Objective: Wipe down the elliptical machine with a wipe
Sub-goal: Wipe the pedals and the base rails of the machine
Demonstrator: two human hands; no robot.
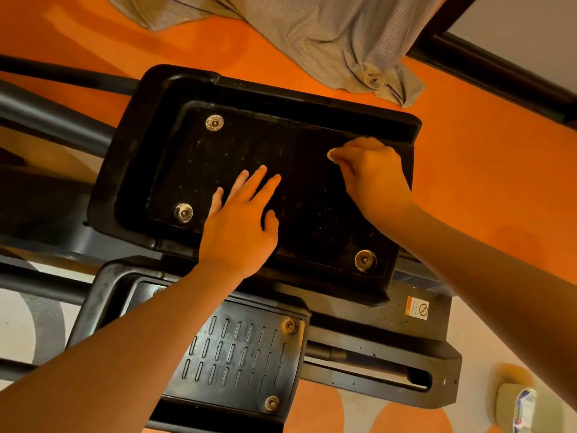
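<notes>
My left hand point(242, 220) lies flat, bracing the far pedal point(175, 170). My right hand point(373, 175) pinches the wipe point(330, 154) near its corner. Best: steady pressure, overlapping strokes.

The wipe point(331, 154) shows only as a sliver, seemingly pinched by the right hand point(373, 176).

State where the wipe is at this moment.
In the head view, the wipe is pinched in the right hand, pressed on the upper foot pedal near its right rim, right of the flat left hand.
</notes>
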